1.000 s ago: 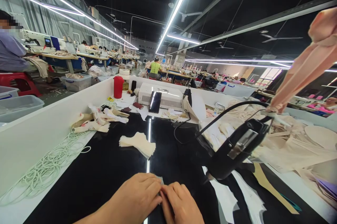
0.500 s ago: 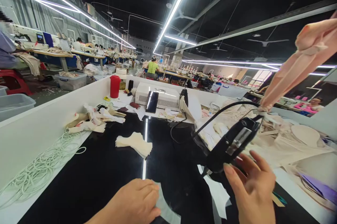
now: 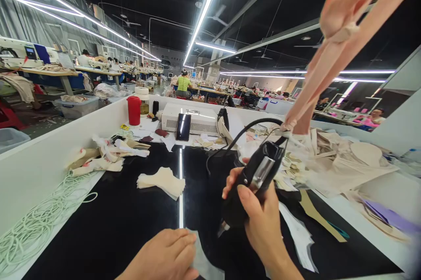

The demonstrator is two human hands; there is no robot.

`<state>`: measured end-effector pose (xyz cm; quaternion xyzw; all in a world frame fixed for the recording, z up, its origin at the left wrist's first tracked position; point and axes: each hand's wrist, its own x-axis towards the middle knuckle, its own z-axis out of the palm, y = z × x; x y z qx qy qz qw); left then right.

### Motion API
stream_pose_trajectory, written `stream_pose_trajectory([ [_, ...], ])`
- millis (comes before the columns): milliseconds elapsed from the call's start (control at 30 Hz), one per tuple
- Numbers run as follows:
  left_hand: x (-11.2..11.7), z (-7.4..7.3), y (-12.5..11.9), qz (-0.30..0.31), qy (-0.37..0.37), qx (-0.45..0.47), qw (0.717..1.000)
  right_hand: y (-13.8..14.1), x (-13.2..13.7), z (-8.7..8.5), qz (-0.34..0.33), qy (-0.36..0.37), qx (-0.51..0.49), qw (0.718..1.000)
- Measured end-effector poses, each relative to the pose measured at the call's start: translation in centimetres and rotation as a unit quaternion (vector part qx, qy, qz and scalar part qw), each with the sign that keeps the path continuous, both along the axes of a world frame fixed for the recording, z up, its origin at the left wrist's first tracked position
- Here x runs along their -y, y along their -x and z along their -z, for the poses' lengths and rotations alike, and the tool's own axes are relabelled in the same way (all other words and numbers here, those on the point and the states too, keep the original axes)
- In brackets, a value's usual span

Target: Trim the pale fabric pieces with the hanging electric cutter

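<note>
My right hand (image 3: pixel 259 214) is wrapped around a black hand tool (image 3: pixel 255 179) with a metal plate on its side and a black cable running up to a pink strap (image 3: pixel 329 58) that hangs from above. The tool's tip points down at the black table (image 3: pixel 131 223). My left hand (image 3: pixel 164 256) lies on the table at the bottom edge, fingers bent together and pressing a thin pale grey piece (image 3: pixel 204 262) flat.
A stack of cream fabric pieces (image 3: pixel 161 181) lies ahead. White cord (image 3: pixel 39 223) is coiled at left beside a white wall. A red cup (image 3: pixel 133 110), a phone (image 3: pixel 183 126) and a white box (image 3: pixel 194 120) stand at the back. Beige fabric heaps (image 3: pixel 332 161) fill the right side.
My right hand left the grey piece, reached up to the hanging black tool and gripped it, pulling it down and left. My left hand stayed on the piece.
</note>
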<state>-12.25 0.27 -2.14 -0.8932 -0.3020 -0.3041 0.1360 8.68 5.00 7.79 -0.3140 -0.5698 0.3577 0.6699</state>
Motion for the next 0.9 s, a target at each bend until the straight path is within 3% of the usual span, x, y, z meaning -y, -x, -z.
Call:
stream_pose_trajectory([
  [100, -0.2, 0.3, -0.3, -0.001, -0.031, 0.003, 1.000, 3.0, 0.4, 0.6, -0.031, -0.010, -0.055, 0.998],
  [267, -0.7, 0.4, -0.6, 0.002, -0.081, 0.041, 0.996, 5.5, 0.6, 1.3, -0.008, -0.014, -0.055, 0.998],
  [533, -0.7, -0.1, -0.7, -0.007, -0.118, 0.061, 0.991, 4.9, 0.3, 1.9, 0.024, 0.001, -0.050, 0.998],
  [900, -0.6, 0.2, -0.8, -0.010, -0.118, 0.059, 0.991, 5.1, 0.3, 2.1, 0.050, 0.013, -0.053, 0.997],
])
